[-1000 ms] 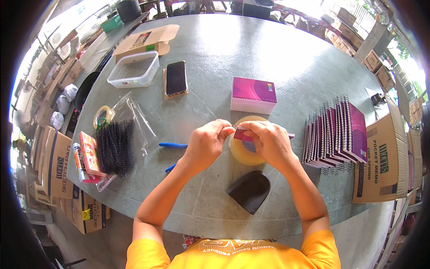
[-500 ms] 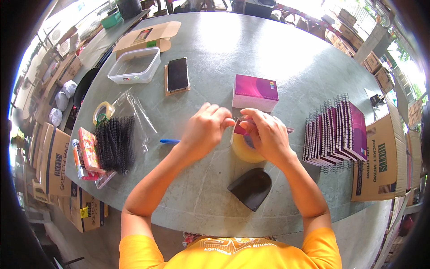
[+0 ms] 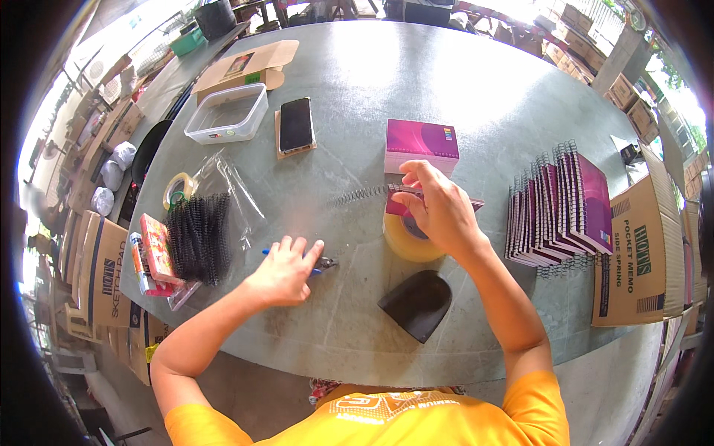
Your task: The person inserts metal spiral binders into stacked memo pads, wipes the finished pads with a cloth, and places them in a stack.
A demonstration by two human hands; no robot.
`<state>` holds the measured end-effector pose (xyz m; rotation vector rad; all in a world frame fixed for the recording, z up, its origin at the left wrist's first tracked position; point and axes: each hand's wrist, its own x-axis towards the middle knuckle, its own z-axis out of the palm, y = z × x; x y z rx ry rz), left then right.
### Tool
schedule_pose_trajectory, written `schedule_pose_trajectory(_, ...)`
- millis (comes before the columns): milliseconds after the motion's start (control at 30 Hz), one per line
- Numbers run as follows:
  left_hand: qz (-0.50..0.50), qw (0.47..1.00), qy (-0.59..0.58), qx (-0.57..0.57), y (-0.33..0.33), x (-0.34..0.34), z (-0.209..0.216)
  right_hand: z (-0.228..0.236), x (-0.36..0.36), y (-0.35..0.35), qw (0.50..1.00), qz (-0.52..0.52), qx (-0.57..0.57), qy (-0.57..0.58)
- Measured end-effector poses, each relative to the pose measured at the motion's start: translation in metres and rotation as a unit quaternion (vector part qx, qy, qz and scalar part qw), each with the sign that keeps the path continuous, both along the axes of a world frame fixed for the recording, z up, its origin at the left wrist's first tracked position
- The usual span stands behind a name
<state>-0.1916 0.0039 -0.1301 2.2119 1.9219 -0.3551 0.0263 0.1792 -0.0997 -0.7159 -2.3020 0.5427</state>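
Note:
My right hand (image 3: 439, 201) grips a small purple memo notebook (image 3: 476, 202) by its top edge, over a roll of clear tape (image 3: 413, 241). From the notebook's left end a black spiral coil (image 3: 361, 195) sticks out over the table. My left hand (image 3: 284, 271) reaches down with fingers spread over blue-handled pliers (image 3: 324, 264); the palm hides part of them, and nothing is seen gripped. Just beyond my right hand is a stack of purple-covered pads (image 3: 422, 140). A black rounded block (image 3: 416, 305) rests nearer to me.
Several spiral-bound notebooks (image 3: 558, 208) stand at the right beside a carton (image 3: 639, 253). To the left lie a bundle of black coils (image 3: 197, 238), a tape roll (image 3: 178, 189) and a plastic bag (image 3: 236, 195). Farther back are a phone (image 3: 296, 124) and a clear container (image 3: 227, 113).
My left hand has left the notebook and moved down and left to the pliers. The coil's protruding end now shows. My right hand still holds the notebook.

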Motion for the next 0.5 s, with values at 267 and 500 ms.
schedule_pose_trajectory(267,0.15,0.968,-0.198,0.043,0.056,0.051,0.086,-0.007,0.001,0.0,0.998,-0.032,0.037,0.025)
schedule_pose_trajectory(500,0.011,0.988,-0.016,0.153,0.075,0.054,0.082,-0.015,-0.004,-0.004,0.998,-0.048,0.043,0.016)
